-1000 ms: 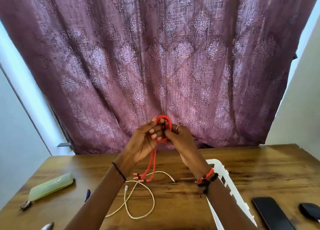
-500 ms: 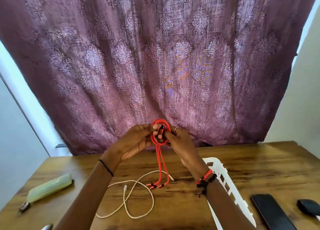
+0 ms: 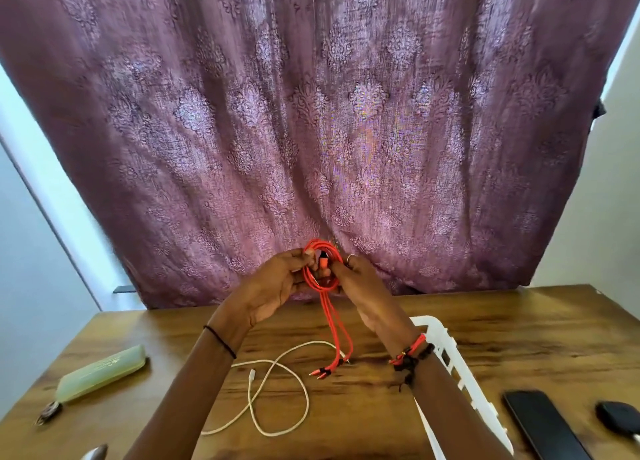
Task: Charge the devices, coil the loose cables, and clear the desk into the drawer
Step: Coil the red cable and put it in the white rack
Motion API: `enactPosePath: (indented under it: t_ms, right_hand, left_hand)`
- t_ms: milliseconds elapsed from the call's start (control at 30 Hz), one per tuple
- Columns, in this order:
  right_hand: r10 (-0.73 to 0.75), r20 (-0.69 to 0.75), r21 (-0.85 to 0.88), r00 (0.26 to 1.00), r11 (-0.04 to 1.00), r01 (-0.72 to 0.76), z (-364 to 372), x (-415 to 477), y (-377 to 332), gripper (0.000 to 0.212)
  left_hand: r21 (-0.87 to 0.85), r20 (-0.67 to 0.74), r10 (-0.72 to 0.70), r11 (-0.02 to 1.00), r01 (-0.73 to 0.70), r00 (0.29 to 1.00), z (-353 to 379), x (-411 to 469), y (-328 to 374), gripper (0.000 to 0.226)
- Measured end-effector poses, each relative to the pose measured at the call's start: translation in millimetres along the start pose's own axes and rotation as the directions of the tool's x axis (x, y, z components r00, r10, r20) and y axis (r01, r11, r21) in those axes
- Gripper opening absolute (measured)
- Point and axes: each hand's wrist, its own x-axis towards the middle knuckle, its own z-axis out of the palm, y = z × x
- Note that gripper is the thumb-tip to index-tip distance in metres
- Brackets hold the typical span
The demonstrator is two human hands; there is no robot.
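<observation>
Your desk has a white slotted tray by your right wrist; your arm hides what's in it. The white cable lies loose on the desk. The red cable is held above the desk, with your left hand and right hand each pinching its coil and the tails dangling.

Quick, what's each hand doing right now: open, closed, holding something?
Left hand: holding the red cable, at its coil.
Right hand: holding the same coil, from the other side.
</observation>
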Motion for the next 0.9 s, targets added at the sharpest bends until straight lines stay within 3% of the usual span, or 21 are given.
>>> enactPosePath:
  t_ms: [67,133,233,333,467,633,733,800,900]
  right_hand:
    - [-0.023,-0.020,-0.021,1.000,1.000,0.023,1,0,-3,0.022]
    - [-0.051,-0.041,-0.045,0.998,0.998,0.050,2,1,-3,0.035]
    - [-0.036,-0.066,0.022,0.997,0.999,0.037,-2,3,-2,0.024]
    - [0.024,-0.056,0.202,0.998,0.979,-0.013,-7,3,-4,0.017]
    - [0.092,0.001,0.416,0.996,0.905,-0.084,-9,1,-7,0.009]
    - [0.128,0.186,0.590,0.974,0.778,-0.215,-17,1,-10,0.028]
    - [0.067,0.282,0.708,0.957,0.659,-0.255,-22,-2,-17,0.034]
    - [0.018,0.292,0.685,0.956,0.694,-0.222,-24,-3,-22,0.021]
    - [0.021,0.169,0.431,0.985,0.898,-0.093,-26,2,-22,0.025]
  left_hand:
    - [0.127,-0.069,0.025,0.992,-0.016,0.997,1,0,-1,0.019]
    - [0.203,-0.111,0.050,0.979,-0.027,0.993,2,-1,-4,0.018]
    - [0.161,-0.083,0.019,0.987,-0.005,0.996,1,-1,-8,0.017]
    - [0.147,-0.058,0.039,0.989,-0.030,0.998,2,-2,-13,0.016]
    - [0.090,-0.003,0.095,0.991,-0.095,0.995,5,-3,-18,0.018]
    - [0.028,0.028,0.157,0.987,-0.158,0.987,7,-3,-15,0.021]
    - [0.004,0.044,0.183,0.983,-0.183,0.982,5,0,-12,0.020]
    - [-0.002,0.031,0.206,0.979,-0.206,0.978,2,3,-11,0.019]
    - [-0.013,-0.028,0.221,0.975,-0.221,0.975,-2,5,-17,0.018]
